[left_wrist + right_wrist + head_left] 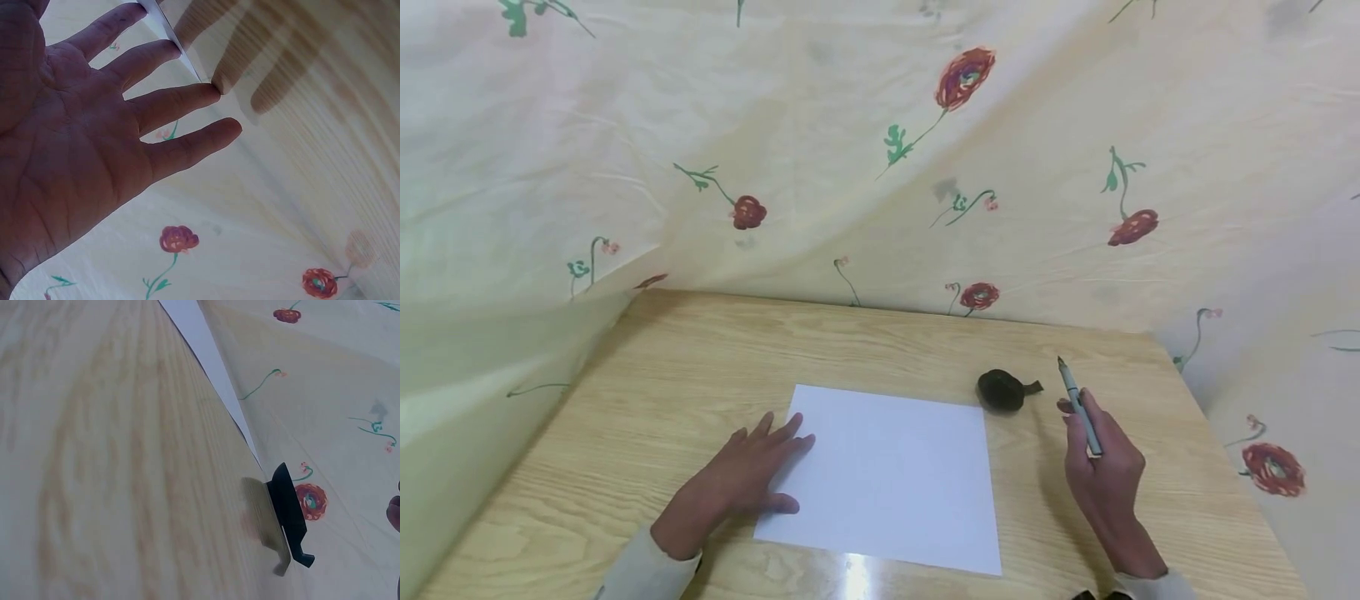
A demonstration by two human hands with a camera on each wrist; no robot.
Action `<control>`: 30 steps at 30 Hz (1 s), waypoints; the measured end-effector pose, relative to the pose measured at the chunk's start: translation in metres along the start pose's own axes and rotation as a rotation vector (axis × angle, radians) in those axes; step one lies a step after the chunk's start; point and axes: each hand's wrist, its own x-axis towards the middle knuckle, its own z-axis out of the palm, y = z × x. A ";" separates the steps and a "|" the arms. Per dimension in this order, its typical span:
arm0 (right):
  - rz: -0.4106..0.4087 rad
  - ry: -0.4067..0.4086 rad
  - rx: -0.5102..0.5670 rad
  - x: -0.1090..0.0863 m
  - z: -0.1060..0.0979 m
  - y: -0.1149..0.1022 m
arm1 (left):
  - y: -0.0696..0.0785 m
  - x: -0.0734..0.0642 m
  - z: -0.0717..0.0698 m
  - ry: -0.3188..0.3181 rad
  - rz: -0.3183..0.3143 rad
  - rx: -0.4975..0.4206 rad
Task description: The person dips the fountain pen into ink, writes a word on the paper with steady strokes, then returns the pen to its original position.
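Observation:
A blank white sheet of paper (887,475) lies on the wooden table. My left hand (752,467) rests at its left edge, fingers spread and fairly straight, fingertips and thumb over the sheet. In the left wrist view the fingertips meet the edge of the paper (170,34). To the right of the sheet, my right hand (1105,467) pinches a slim grey-green pen (1080,410), its dark pointed tip aimed up and away from me. Only a bit of fingertip (394,512) shows in the right wrist view; the pen is out of sight there.
By the sheet's far right corner sits a small round black object (1000,391) with a short stem-like tab; from the right wrist view it looks low and flared. Cream cloth with red flowers (820,167) hangs behind and beside the wooden table (715,333).

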 end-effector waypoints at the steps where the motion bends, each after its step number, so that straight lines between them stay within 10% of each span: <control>1: -0.005 0.003 -0.002 0.001 0.000 -0.001 | 0.000 0.000 0.000 0.000 -0.003 -0.001; 18: -0.004 0.234 0.054 0.004 0.007 -0.004 | -0.002 0.000 -0.001 0.002 -0.003 0.015; 30: -0.043 0.058 -0.004 -0.002 0.002 0.002 | -0.002 0.001 0.004 -0.023 -0.020 0.015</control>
